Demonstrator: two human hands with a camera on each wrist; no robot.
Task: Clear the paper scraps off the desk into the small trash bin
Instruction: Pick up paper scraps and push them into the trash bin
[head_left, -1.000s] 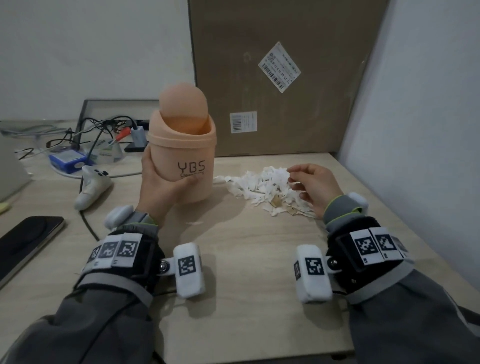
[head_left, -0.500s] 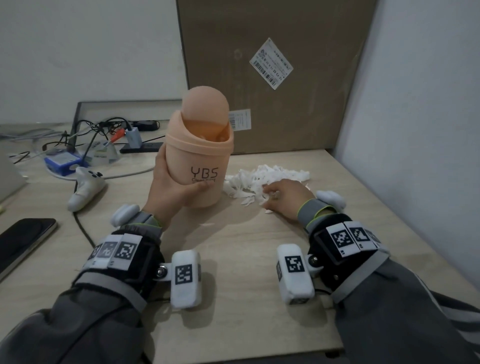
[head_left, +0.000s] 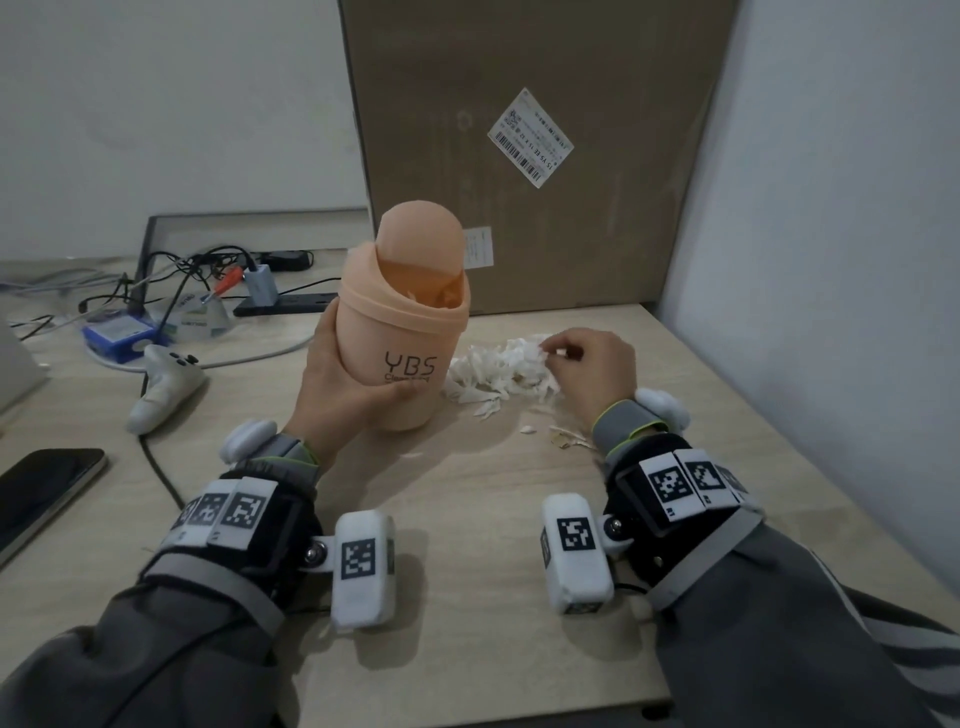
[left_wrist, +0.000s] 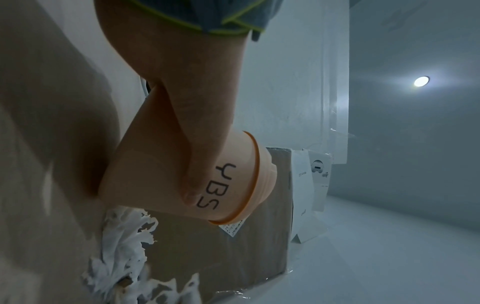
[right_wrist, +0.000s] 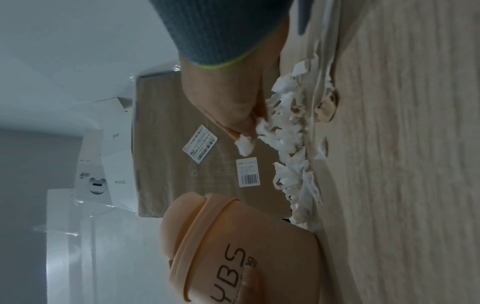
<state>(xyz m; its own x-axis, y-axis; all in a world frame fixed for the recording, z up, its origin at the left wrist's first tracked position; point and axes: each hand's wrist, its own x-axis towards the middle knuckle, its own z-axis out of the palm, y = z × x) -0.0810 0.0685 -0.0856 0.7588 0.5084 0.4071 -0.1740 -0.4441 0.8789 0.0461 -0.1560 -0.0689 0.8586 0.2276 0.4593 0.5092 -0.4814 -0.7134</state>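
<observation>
A small peach trash bin (head_left: 402, 332) marked YBS stands on the desk (head_left: 467, 519), its swing lid tipped open with white scraps inside. My left hand (head_left: 343, 395) grips its side, thumb across the lettering (left_wrist: 197, 179). Just right of the bin lies a heap of white paper scraps (head_left: 498, 371), also seen beside the bin (right_wrist: 293, 144). My right hand (head_left: 592, 364) is over the heap's right side, fingers curled and pinching a small tuft of scraps (right_wrist: 244, 145). A few loose bits (head_left: 558, 434) lie nearer me.
A big cardboard box (head_left: 530, 156) stands against the wall behind the heap, and a wall closes the right side. To the left are a white controller (head_left: 161, 389), tangled cables (head_left: 197, 280), a blue box (head_left: 117, 332) and a dark phone (head_left: 36, 493).
The bin has been brought closer to the heap in my left hand. My right hand pressed down into the scraps half a second ago and now lifts with a pinch of them.
</observation>
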